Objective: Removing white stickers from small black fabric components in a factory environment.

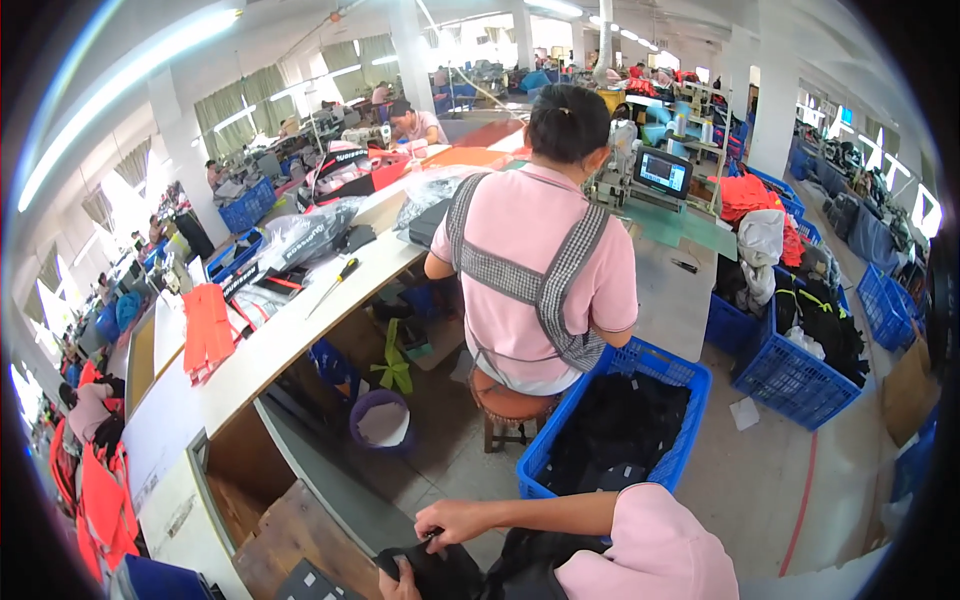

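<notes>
At the bottom edge, a piece of black fabric (447,572) is bunched up, and both of my hands hold it. My right hand (453,521) reaches in from the right on a bare forearm below a pink sleeve (652,553) and pinches the fabric's top edge. My left hand (399,586) is only partly in view at the lower rim, closed on the fabric's left side. More black cloth (525,562) lies under my right forearm. A wooden surface (290,535) sits just left of my hands.
A person in a pink shirt (535,270) sits on a round stool (510,408) at a sewing machine (655,175), back turned. Behind them is a blue basket (690,440) of black cloth. A long white table (250,355) holds orange pieces (207,330). More blue crates (795,385) stand right; a purple bucket (380,420) sits under the table.
</notes>
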{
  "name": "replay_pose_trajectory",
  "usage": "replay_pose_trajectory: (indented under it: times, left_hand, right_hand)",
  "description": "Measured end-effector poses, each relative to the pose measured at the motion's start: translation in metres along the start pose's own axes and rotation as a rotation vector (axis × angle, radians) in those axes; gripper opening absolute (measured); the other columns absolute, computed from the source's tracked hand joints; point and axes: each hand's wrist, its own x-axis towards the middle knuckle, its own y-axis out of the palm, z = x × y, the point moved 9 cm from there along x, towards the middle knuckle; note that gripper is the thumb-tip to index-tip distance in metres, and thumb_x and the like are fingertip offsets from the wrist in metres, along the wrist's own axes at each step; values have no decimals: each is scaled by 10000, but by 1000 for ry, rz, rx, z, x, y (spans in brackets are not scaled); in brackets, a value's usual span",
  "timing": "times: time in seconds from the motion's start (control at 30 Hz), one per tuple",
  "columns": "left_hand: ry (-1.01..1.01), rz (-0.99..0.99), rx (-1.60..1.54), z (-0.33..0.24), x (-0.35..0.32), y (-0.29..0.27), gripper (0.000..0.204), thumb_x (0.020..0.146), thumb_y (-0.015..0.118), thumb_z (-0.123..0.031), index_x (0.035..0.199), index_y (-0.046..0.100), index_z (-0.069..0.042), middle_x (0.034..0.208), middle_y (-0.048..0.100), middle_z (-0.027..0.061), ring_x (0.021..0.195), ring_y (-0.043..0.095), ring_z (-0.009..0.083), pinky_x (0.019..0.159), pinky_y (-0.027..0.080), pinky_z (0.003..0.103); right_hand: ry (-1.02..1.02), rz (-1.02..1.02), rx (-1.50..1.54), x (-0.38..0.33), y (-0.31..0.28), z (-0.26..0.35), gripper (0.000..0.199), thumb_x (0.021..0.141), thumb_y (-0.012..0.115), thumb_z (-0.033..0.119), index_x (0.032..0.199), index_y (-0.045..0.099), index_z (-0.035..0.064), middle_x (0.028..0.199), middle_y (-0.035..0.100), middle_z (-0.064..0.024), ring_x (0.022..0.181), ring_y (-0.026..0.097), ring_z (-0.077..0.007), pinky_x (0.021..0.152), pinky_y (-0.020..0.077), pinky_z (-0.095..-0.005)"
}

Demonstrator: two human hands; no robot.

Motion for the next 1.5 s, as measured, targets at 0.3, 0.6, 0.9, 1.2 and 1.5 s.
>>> replay_pose_trajectory:
  times: [0.3, 0.6, 0.9, 1.2, 1.5]
  left_hand:
    - [-191, -78, -503, -40, -11, 18, 329, 720, 693, -82, 1009, 561, 6, 919, 603, 55, 801, 586, 137, 719, 481, 276]
    - [-318, -531, -860, 6, -93, -41, 263, 747, 682, -83, 970, 567, -4, 892, 612, 69, 778, 600, 152, 708, 501, 295]
    - [-279, -644, -896, 10, -118, -57, 289, 749, 713, -114, 977, 573, -7, 898, 616, 65, 793, 595, 146, 708, 495, 296]
    - [-253, -757, -830, 9, -124, -70, 245, 755, 712, -126, 925, 595, 5, 870, 626, 69, 773, 593, 138, 714, 485, 288]
    - [-263, -766, -812, 6, -125, -72, 227, 757, 712, -131, 910, 599, -5, 868, 625, 58, 782, 584, 134, 719, 470, 285]
  right_hand:
    - [215, -44, 315, 29, 5, -3, 135, 763, 665, 145, 754, 608, 23, 673, 575, -23, 651, 512, -69, 584, 424, -243]
    - [-163, -163, -202, 19, 45, 64, 262, 697, 675, 60, 938, 575, 72, 802, 531, -69, 635, 522, -237, 582, 417, -307]
    - [-354, -12, -274, 37, 85, 86, 319, 626, 718, 38, 924, 606, 65, 740, 531, -78, 586, 520, -227, 531, 410, -312]
    - [-365, -7, -267, 42, 84, 84, 300, 613, 721, 33, 893, 616, 63, 704, 529, -75, 595, 524, -238, 513, 410, -317]
    - [-334, 78, -237, 51, 90, 86, 273, 630, 714, 50, 881, 608, 64, 729, 527, -78, 594, 522, -241, 514, 413, -317]
